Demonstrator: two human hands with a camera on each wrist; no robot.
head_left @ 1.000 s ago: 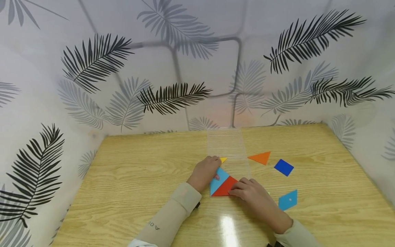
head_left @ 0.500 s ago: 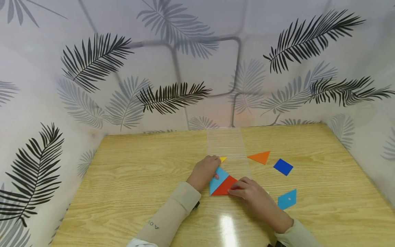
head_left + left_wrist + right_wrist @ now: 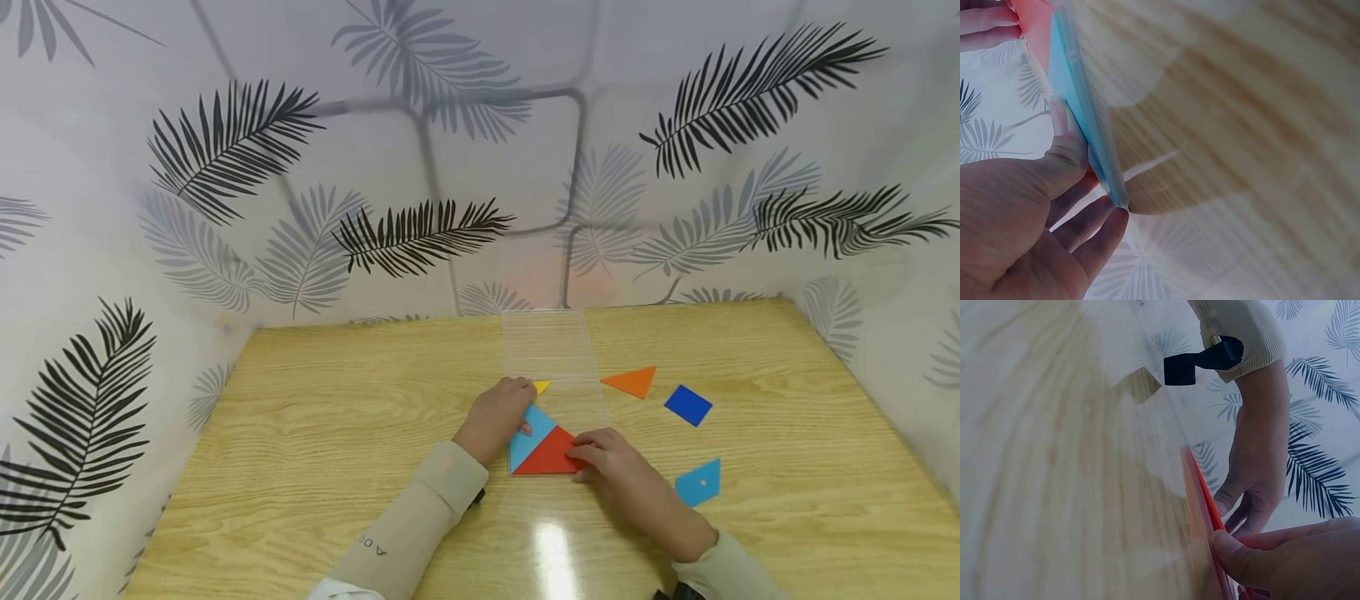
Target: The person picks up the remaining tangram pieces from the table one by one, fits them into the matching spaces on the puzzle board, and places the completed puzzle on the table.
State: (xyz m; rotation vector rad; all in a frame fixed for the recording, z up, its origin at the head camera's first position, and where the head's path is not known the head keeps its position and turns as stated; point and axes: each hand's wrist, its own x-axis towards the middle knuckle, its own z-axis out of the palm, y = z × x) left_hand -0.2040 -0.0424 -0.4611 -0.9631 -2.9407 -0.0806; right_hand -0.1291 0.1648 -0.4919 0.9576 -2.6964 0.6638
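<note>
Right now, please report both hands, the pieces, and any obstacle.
Left hand grips clear case; right hand on red piece. Red piece meets light blue piece. No obstacle visible.

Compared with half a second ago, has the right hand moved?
Yes: in the head view, the right hand has shifted slightly right, uncovering more of the red piece, which stays in place.

From here I get only a tip of the yellow piece [image 3: 543, 387]; the left hand [image 3: 495, 421] hides the rest, plus part of the clear case [image 3: 551, 346]. The right hand [image 3: 618, 467] covers the red piece's [image 3: 546, 457] right end. The sleeve lettering [image 3: 372, 547] is too small for me to read.
</note>
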